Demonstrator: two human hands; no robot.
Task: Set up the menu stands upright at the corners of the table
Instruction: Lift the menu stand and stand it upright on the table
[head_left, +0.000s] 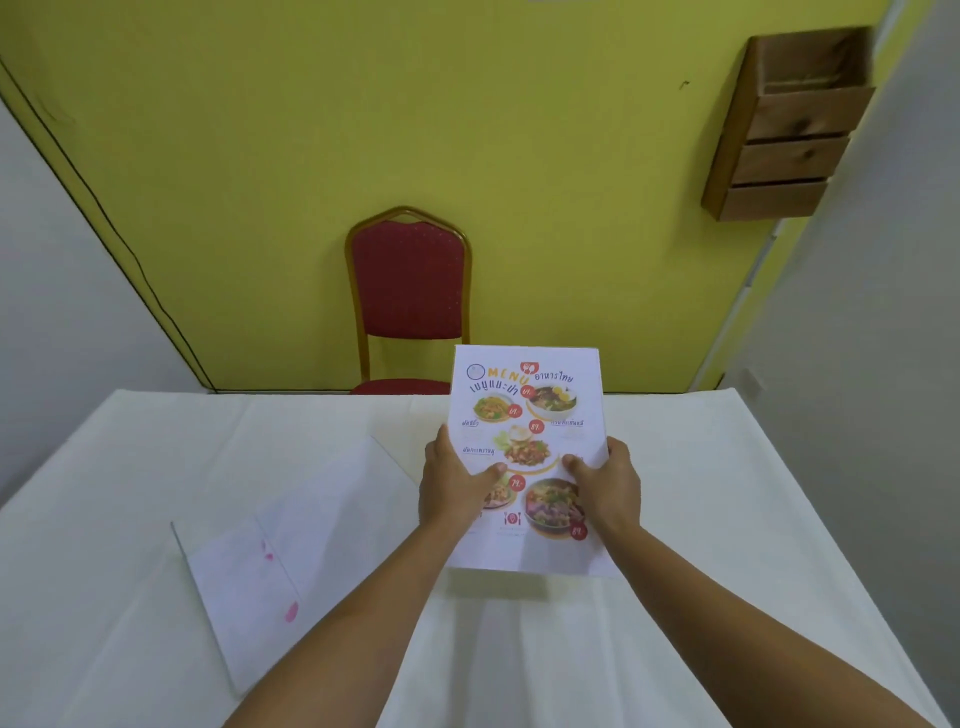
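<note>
A flat, rectangular menu stand (527, 415) is held above the middle of the table (727, 519), nearer to its far edge, with the printed face turned to the camera. The sheet looks smooth and glossy, white, with round photos of dishes and small red price circles. At the top the word "MENU" can be read in orange letters; beside and below it, lines in Thai script are seen, too small to be read with certainty.

The stand is gripped at both side edges. The left hand (457, 483) is closed on the left edge, the thumb pressed on the front face. The right hand (605, 486) is closed on the right edge in the same way. Both forearms are stretched forward, bare.

To the left, a second menu stand (291, 561) is lying flat on the white, slightly creased tablecloth, with pink marks on it. Behind the table a red padded chair (408, 280) with a gold frame is placed against a yellow-green wall (260, 130). A wooden holder (789, 130) with three pockets is fixed on the wall at the right.
</note>
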